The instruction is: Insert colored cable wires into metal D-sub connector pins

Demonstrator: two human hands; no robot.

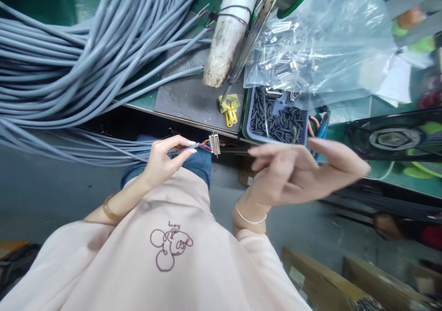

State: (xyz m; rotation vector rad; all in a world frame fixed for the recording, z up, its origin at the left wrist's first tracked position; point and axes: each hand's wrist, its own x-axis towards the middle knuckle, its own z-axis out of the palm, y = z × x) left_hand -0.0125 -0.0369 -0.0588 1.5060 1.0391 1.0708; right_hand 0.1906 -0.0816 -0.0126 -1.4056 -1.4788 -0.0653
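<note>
My left hand [169, 157] pinches the end of a grey cable [188, 149] between thumb and fingers. Thin coloured wires [206, 144] come out of the cable end and run into a multi-pin connector [215, 145], just beyond the fingertips. My right hand [293, 173], slightly blurred, is raised in front of the bench edge, below a bin of short black tubes [276, 120]. Its fingers are bent and apart, and I see nothing held in them.
A large bundle of grey cables [96, 58] covers the left of the bench. A soldering iron [238, 58] leans beside a white, stained tube [229, 30], its tip by a yellow clip [230, 113]. Pliers [322, 129], a plastic bag of metal parts [293, 58] and a black fan [390, 136] lie rightward.
</note>
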